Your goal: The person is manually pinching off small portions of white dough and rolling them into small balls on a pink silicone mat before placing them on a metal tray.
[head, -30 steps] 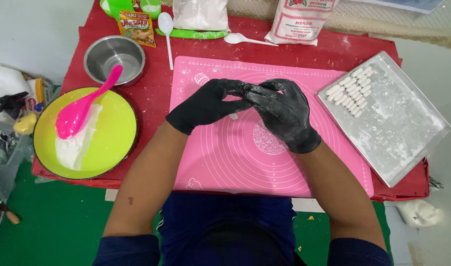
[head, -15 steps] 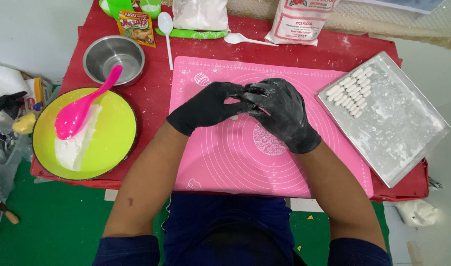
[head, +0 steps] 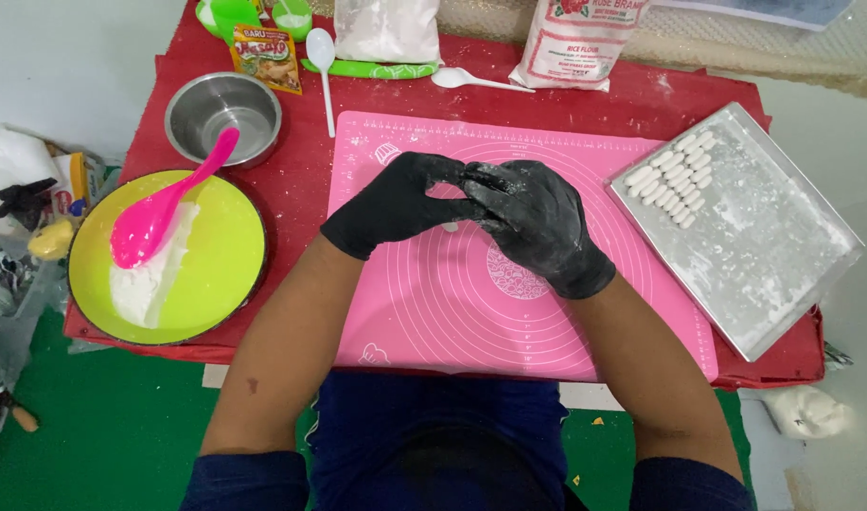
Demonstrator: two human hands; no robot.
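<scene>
Both my hands wear black gloves dusted with white flour and meet over the top middle of a pink silicone mat [head: 452,322]. My left hand [head: 391,203] and my right hand [head: 538,222] press their fingertips together around a small white piece of dough [head: 450,226], which is mostly hidden by the fingers. To the right lies a floured metal tray [head: 784,255] with several small white dough sticks [head: 675,180] lined up in its top left corner.
On the red table [head: 291,180], at left, a green plate [head: 221,260] holds white dough [head: 135,289] and a pink spoon [head: 159,216]. Behind it stands a steel bowl [head: 221,109]. Along the back are two white spoons [head: 322,52], a flour bag [head: 580,38] and a snack packet [head: 266,57].
My hands stay in the same spot over the mat; only the fingers shift a little against each other around the dough.
</scene>
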